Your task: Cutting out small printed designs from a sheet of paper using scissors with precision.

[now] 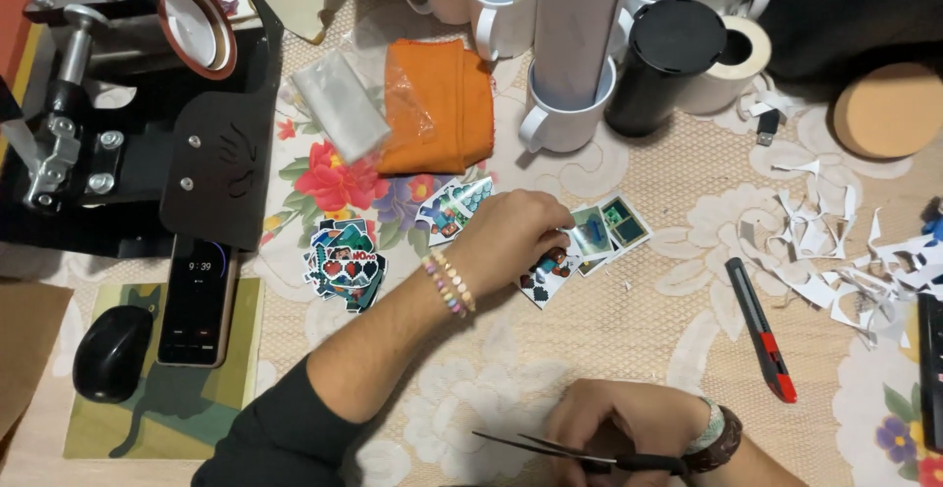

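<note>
Fingers (552,227) pinch glossy sticker cutouts (599,234) (flat, square); right hand (614,423) grips scissors (580,453).

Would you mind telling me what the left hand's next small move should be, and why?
Probably pinch one printed sticker and lift it toward the scissors. The left hand rests on the loose stickers, while the right hand holds the scissors open with nothing between the blades.

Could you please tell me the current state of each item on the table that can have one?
Scissors: blades open, held in the right hand.
Left hand: resting on the stickers, fingers curled.
Utility knife: lying flat, untouched.
Phone: screen lit.
Mug press: clamp open.
Black tumbler: upright, lid on.
Computer mouse: untouched.
</note>
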